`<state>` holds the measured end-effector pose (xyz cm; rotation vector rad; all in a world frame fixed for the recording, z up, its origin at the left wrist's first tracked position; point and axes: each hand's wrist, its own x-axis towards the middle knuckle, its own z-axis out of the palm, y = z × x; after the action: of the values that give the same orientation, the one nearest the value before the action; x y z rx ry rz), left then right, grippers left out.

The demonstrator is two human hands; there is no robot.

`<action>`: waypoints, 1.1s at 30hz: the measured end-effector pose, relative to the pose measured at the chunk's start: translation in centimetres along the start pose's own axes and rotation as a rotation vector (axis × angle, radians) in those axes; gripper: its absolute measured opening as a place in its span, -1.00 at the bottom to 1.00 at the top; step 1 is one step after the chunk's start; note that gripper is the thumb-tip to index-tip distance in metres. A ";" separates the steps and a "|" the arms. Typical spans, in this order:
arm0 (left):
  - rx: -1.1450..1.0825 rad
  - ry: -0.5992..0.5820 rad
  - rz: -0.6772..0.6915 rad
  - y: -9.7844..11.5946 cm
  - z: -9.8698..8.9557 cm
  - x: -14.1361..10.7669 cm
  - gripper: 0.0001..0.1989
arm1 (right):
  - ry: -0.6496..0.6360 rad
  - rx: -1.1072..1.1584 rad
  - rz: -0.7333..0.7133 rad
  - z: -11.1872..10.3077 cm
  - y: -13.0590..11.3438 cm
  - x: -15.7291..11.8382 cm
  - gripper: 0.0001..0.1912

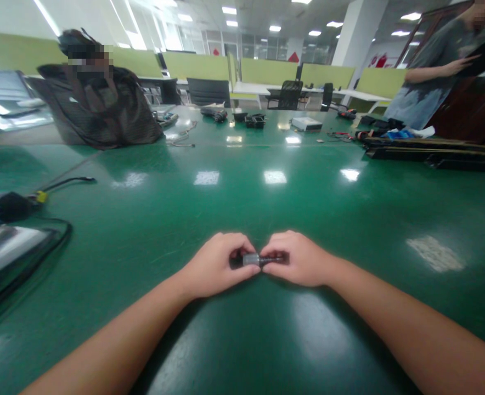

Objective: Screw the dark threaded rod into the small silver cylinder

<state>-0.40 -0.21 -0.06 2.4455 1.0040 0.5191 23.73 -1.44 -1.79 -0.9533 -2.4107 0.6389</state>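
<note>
A small rod-like object (251,259) lies sideways between my hands, low over the green table (267,211). It has a dark, thicker left end, a grey band in the middle and a thinner, dark, ridged-looking right part. My left hand (213,266) is closed round the thick end, thumb along the near side. Fingers and thumb of my right hand (302,259) pinch the thin end. The two thumbs nearly meet at the middle. My fingers cover parts of the object, so its exact kind cannot be made out.
At the left edge lie a black cable (67,230) and a clear-looking flat case (16,249). A large dark bag (102,109) stands at the back left. Electronic parts (254,120), a white box (306,124) and long black bars (435,151) lie farther back. A person (427,71) stands at the right.
</note>
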 end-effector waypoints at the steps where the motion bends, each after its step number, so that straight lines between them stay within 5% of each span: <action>1: 0.006 0.002 -0.003 0.0 0.0 0.0 -0.81 | -0.004 -0.005 -0.002 0.0 -0.1 0.0 -0.83; 33: 0.002 -0.009 -0.033 -0.1 0.2 0.0 -0.78 | -0.001 -0.016 -0.003 0.1 0.0 -0.1 -0.90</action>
<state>-0.34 -0.18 -0.28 2.4263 1.0404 0.4956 23.76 -1.57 -1.87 -0.9561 -2.4206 0.6203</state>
